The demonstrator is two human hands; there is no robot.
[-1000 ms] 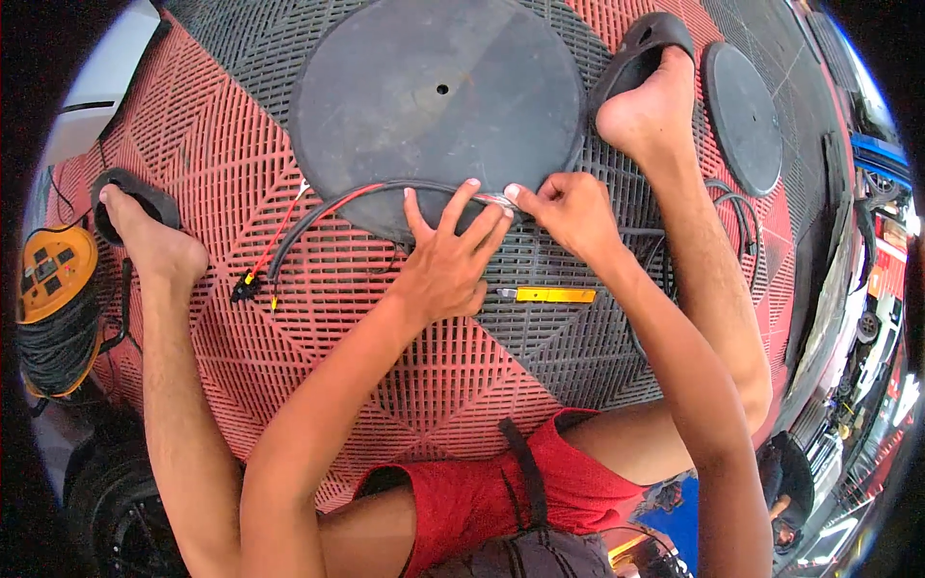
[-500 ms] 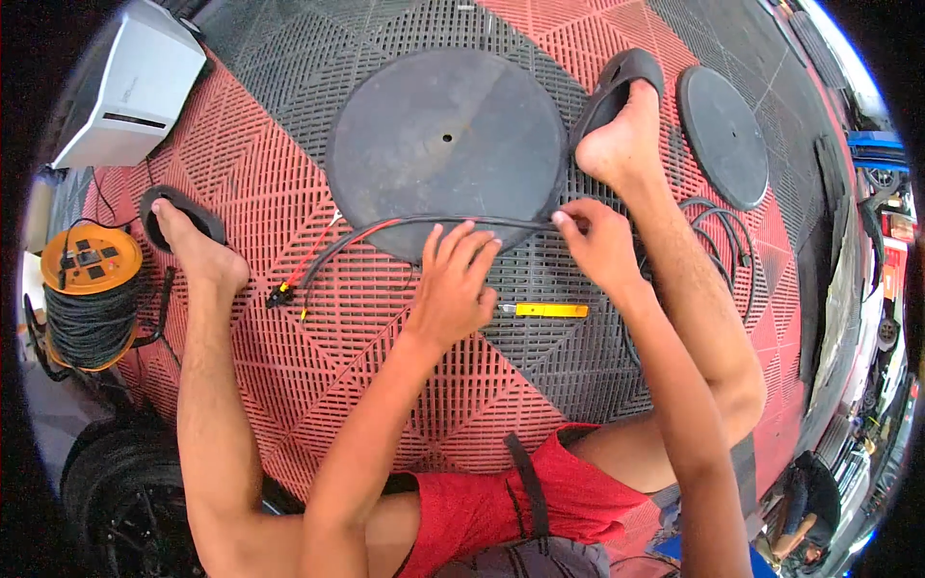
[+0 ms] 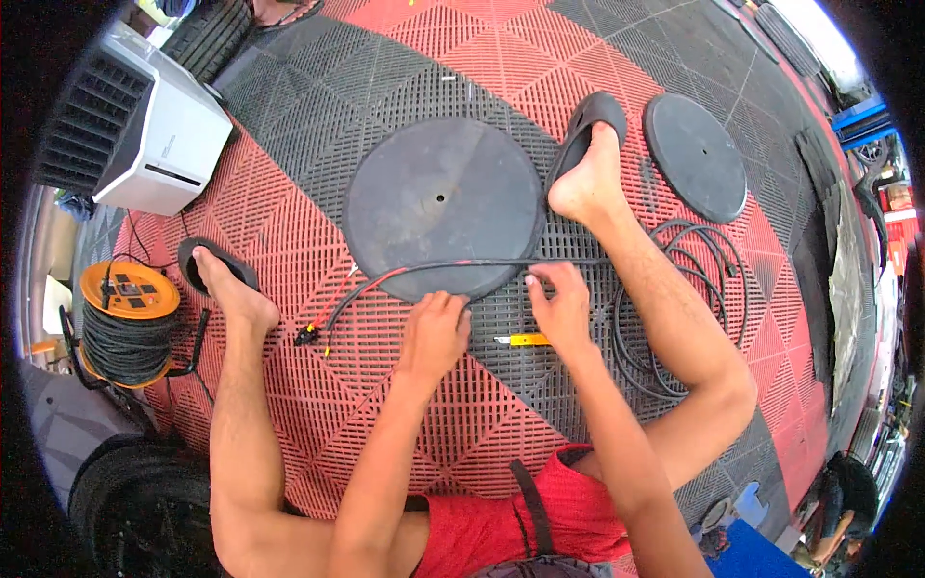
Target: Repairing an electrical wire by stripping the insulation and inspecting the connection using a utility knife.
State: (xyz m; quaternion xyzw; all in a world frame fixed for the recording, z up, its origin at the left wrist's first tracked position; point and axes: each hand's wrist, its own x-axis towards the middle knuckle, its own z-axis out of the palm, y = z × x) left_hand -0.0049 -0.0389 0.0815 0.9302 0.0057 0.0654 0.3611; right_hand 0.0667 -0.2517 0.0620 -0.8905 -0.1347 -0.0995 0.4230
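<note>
A black cable (image 3: pixel 501 262) with red wires showing on its left part (image 3: pixel 400 274) lies across the lower part of a large black round disc (image 3: pixel 453 159). Just below the cable, at the disc's lower rim, is my left hand (image 3: pixel 436 332), its fingers curled together; what they hold, if anything, is hidden. My right hand (image 3: pixel 561 308) is against the cable right of the disc, thumb and forefinger bent but apart. Under its wrist side lies a yellow utility knife (image 3: pixel 528 340), its blade end pointing left. Connector ends (image 3: pixel 306 334) are at the cable's left.
Loops of black cable (image 3: pixel 674 390) lie beside my right leg, near a smaller black disc (image 3: pixel 696 159). An orange cable reel (image 3: pixel 130 289) and a white-grey machine (image 3: pixel 178 144) stand at left. A wheel (image 3: pixel 145 506) is lower left. Red and black grid tiles (image 3: pixel 328 202) cover the floor.
The view has shifted, so the disc sits lower in it. My left hand has drawn back from the cable and its spread fingers have curled in. My right hand has come closer to the disc.
</note>
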